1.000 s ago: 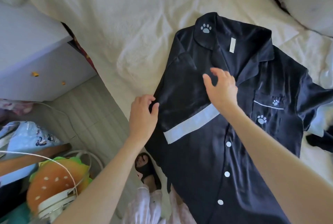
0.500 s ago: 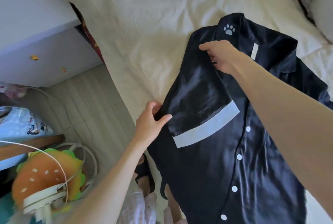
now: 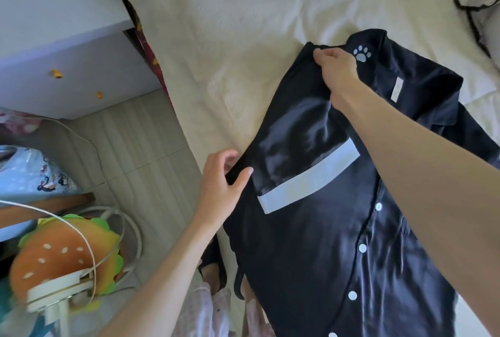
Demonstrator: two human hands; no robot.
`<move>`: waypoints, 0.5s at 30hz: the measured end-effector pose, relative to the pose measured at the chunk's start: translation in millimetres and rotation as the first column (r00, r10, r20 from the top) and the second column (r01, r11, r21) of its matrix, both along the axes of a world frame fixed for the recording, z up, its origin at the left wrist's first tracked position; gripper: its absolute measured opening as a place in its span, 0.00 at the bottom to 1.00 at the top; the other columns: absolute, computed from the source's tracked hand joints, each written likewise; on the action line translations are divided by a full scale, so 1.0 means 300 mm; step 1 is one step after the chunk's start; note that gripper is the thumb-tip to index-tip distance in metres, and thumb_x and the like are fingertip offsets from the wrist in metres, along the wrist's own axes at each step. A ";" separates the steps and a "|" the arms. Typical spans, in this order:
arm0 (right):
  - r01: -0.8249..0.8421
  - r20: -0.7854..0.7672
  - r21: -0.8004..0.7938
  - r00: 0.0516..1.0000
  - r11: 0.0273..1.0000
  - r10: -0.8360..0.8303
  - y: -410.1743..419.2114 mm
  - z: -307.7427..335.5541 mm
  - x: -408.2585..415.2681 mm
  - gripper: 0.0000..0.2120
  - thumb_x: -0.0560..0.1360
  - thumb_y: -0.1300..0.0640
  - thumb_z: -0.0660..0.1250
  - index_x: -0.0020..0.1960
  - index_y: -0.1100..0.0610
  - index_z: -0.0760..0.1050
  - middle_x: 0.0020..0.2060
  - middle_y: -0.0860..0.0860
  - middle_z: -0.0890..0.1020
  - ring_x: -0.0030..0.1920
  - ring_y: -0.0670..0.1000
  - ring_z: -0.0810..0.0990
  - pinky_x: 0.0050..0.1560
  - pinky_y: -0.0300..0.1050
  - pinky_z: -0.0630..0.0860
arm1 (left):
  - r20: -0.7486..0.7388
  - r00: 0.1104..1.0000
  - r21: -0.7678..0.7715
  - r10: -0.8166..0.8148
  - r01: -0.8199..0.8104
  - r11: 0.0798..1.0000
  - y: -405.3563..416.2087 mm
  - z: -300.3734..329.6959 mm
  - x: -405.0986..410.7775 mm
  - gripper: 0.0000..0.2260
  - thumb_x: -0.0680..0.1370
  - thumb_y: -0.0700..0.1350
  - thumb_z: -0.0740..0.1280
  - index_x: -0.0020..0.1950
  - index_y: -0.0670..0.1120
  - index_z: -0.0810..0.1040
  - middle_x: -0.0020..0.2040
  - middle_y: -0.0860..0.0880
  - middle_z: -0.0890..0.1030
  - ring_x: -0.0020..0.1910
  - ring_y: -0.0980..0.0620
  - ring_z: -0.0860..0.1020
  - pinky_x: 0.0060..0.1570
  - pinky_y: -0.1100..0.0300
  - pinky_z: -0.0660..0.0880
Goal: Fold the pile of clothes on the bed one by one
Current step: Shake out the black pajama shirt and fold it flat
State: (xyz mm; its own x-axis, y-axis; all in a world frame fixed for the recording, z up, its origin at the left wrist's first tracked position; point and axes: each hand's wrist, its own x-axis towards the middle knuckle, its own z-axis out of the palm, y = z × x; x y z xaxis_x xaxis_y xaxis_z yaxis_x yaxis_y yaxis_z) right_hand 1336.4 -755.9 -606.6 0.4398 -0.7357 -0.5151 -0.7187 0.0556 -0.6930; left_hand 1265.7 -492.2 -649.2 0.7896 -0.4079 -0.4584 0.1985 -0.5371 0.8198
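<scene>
Setting: a bed [image 3: 243,25] with a cream cover, seen from above by someone standing at its edge.
Garment: a dark satin pyjama shirt [image 3: 324,242] lies front up on the bed near that edge, buttoned, its collar towards the pillows.
Sleeve: the short sleeve [image 3: 303,158] on the person's left side, trimmed with a pale cuff band, is folded in and lies across the chest.
Right hand: the right hand [image 3: 336,71] pinches the shoulder edge just beside the paw print on the collar, fingers curled around the cloth.
Left hand: the left hand [image 3: 223,182] grips the side edge of the shirt, thumb on top, fingers tucked underneath.
Step in hand: judging by the two grips, the person is setting the long side fold.
Doing it well: keep the edge taut between the two hands so the fold runs straight from shoulder down; the satin looks slippery, so lay it flat and smooth it before letting go, with the sleeve kept square inside the fold.
Risk: the hem hangs near the bed edge and could slide off.
Nearby: a burger-shaped cushion [image 3: 62,255] lies beside the bed, low at the left.
</scene>
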 end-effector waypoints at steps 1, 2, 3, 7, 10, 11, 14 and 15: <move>0.004 0.018 0.024 1.000 1.000 -0.005 -0.006 -0.002 -0.005 0.06 0.77 0.53 0.65 0.50 0.55 0.75 0.44 0.49 0.78 0.45 0.49 0.75 0.51 0.45 0.76 | 0.072 0.997 0.016 0.020 -0.021 1.000 -0.002 0.005 -0.003 0.13 0.75 0.47 0.70 0.57 0.48 0.74 0.50 0.60 0.69 0.51 0.57 0.72 0.53 0.70 0.67; 0.011 0.038 0.061 0.999 0.998 -0.013 -0.013 -0.004 -0.012 0.09 0.77 0.51 0.66 0.52 0.56 0.75 0.43 0.49 0.77 0.44 0.49 0.75 0.48 0.44 0.75 | 0.124 0.992 0.038 0.011 -0.015 0.999 -0.007 0.006 -0.007 0.13 0.74 0.48 0.70 0.56 0.48 0.74 0.49 0.61 0.68 0.51 0.55 0.71 0.54 0.67 0.67; 0.012 0.045 0.086 0.999 0.996 -0.016 -0.016 -0.005 -0.021 0.12 0.76 0.50 0.66 0.55 0.56 0.75 0.43 0.49 0.77 0.43 0.49 0.74 0.46 0.44 0.74 | 0.139 0.990 0.068 -0.023 0.013 0.998 -0.014 0.004 -0.010 0.12 0.74 0.50 0.70 0.55 0.48 0.75 0.49 0.60 0.68 0.52 0.54 0.71 0.55 0.63 0.68; -0.105 -0.040 -0.152 0.994 0.983 0.100 -0.008 0.000 -0.108 0.16 0.77 0.46 0.63 0.60 0.55 0.72 0.49 0.49 0.79 0.45 0.47 0.76 0.48 0.42 0.73 | 0.042 0.991 0.212 -0.127 0.115 0.971 -0.049 -0.009 -0.004 0.09 0.74 0.50 0.70 0.49 0.46 0.77 0.49 0.52 0.71 0.55 0.49 0.71 0.57 0.53 0.71; -0.268 -0.154 -0.415 0.962 0.869 0.224 0.048 0.030 -0.261 0.18 0.78 0.49 0.61 0.65 0.55 0.69 0.56 0.50 0.77 0.56 0.50 0.75 0.58 0.47 0.70 | 0.126 0.990 0.222 -0.070 0.040 0.974 -0.051 0.013 0.010 0.12 0.75 0.48 0.70 0.54 0.42 0.76 0.52 0.47 0.73 0.55 0.46 0.72 0.57 0.50 0.71; -0.318 -0.178 -0.505 0.948 0.803 0.264 0.073 0.039 -0.324 0.18 0.78 0.51 0.61 0.66 0.56 0.69 0.59 0.51 0.76 0.60 0.52 0.73 0.60 0.50 0.68 | 0.200 0.977 0.222 -0.078 0.032 0.974 -0.047 0.025 0.008 0.15 0.75 0.47 0.70 0.57 0.41 0.75 0.54 0.45 0.74 0.56 0.45 0.72 0.57 0.50 0.71; -0.496 -0.302 -0.650 0.864 0.576 0.403 0.156 0.056 -0.520 0.18 0.77 0.58 0.63 0.67 0.60 0.71 0.66 0.56 0.73 0.68 0.58 0.69 0.66 0.56 0.64 | 0.472 0.826 0.302 -0.308 0.176 0.937 -0.043 0.059 -0.043 0.19 0.76 0.44 0.68 0.65 0.40 0.72 0.63 0.40 0.73 0.63 0.40 0.71 0.62 0.47 0.70; -0.559 -0.358 -0.649 0.823 0.516 0.442 0.175 0.053 -0.580 0.19 0.77 0.59 0.64 0.67 0.62 0.72 0.67 0.59 0.72 0.70 0.60 0.68 0.67 0.59 0.63 | 0.526 0.746 0.343 -0.408 0.253 0.904 -0.049 0.069 -0.073 0.20 0.76 0.44 0.66 0.68 0.41 0.71 0.67 0.39 0.71 0.67 0.38 0.69 0.64 0.46 0.68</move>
